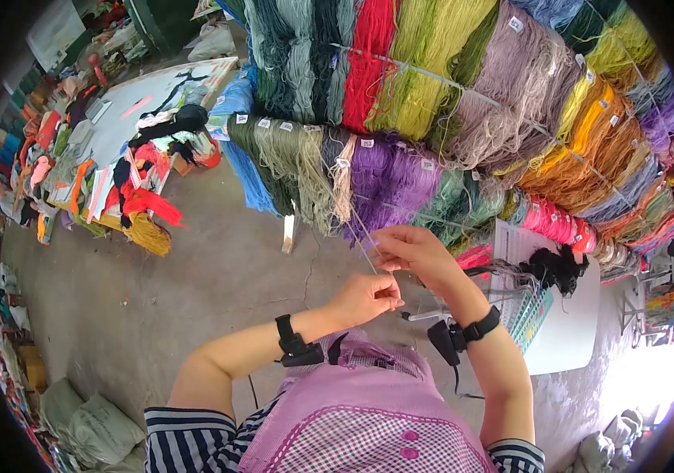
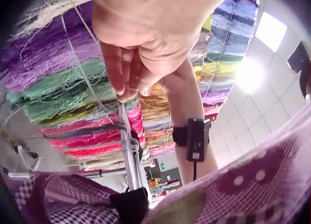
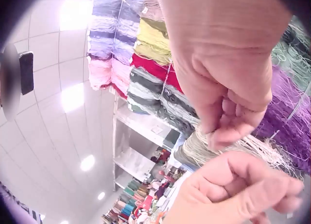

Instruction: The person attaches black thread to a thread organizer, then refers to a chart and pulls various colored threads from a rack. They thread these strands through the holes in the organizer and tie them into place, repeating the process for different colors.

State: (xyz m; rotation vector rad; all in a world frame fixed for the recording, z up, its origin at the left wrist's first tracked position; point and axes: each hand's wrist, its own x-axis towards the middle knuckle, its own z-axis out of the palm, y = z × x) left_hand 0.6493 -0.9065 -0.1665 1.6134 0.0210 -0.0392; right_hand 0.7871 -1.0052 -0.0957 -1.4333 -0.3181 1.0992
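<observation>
Pale yarn strands (image 1: 363, 234) stretch from a cream skein (image 1: 342, 177) on the hanging rack down to both hands. My left hand (image 1: 364, 299) has its fingertips drawn together with the thumb, pinching the strands at their lower end. Just above and to the right, my right hand (image 1: 416, 251) curls its fingers and thumb on the strands too. In the right wrist view, the right hand (image 3: 226, 83) is bent over the left hand (image 3: 233, 185), with cream yarn (image 3: 262, 153) behind them. Purple skeins (image 1: 392, 177) hang beside the cream one.
Rows of labelled skeins fill the rack, among them red (image 1: 370, 63) and mauve (image 1: 510, 87) ones. At right, a white table (image 1: 577, 331) bears a teal basket (image 1: 532, 319) and black yarn (image 1: 555, 268). A board (image 1: 128, 102) with yarn bundles stands at left; sacks (image 1: 100, 426) lie lower left.
</observation>
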